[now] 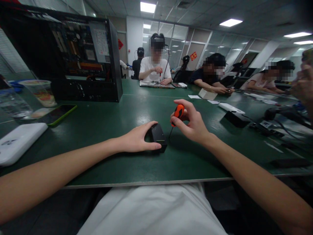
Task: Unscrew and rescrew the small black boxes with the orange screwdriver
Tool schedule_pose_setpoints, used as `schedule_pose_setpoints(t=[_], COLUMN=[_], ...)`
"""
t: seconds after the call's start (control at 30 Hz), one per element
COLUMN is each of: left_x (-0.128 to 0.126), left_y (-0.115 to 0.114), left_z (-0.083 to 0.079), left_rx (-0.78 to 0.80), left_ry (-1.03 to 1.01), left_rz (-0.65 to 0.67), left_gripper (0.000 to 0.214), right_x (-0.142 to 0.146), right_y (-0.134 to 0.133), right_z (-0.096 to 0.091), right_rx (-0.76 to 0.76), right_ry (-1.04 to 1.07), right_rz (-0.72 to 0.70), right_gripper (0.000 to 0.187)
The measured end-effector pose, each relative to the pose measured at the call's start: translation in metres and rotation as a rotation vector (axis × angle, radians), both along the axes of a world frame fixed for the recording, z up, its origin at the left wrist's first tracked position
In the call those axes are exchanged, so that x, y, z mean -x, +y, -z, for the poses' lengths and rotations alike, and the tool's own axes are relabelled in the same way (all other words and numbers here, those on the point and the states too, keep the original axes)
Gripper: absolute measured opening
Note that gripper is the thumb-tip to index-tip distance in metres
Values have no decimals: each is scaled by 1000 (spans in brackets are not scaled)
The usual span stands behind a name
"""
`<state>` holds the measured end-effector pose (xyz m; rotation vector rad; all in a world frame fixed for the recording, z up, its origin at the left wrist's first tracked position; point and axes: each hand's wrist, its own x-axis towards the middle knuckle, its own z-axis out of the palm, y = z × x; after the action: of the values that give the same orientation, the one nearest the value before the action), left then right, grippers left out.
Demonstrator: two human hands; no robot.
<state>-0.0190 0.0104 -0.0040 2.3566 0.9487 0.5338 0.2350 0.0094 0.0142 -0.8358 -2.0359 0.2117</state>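
My left hand grips a small black box-shaped device on the green table, thumb along its near side and fingers around its far side. In my right hand is a screwdriver with an orange and black handle, pinched between thumb and fingers. Its thin dark shaft points down, just right of the black device. The tip appears apart from the device; whether it touches the table I cannot tell.
An open computer case stands at the back left. Near it are a plastic cup, a phone and a white power bank. To the right lie a black box, a white device and cables. Several people sit around the table.
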Motion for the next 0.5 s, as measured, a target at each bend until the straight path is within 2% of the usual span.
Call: schedule_pose_setpoints(t=[0.5], left_x=[-1], left_y=[-1], left_z=[0], left_rx=[-28], left_ry=[-12], left_rz=[6], left_gripper=[94], right_x=[-1], right_y=[2], right_z=[-2], right_rx=[69], right_ry=[-19], right_rz=[42], right_gripper=[58])
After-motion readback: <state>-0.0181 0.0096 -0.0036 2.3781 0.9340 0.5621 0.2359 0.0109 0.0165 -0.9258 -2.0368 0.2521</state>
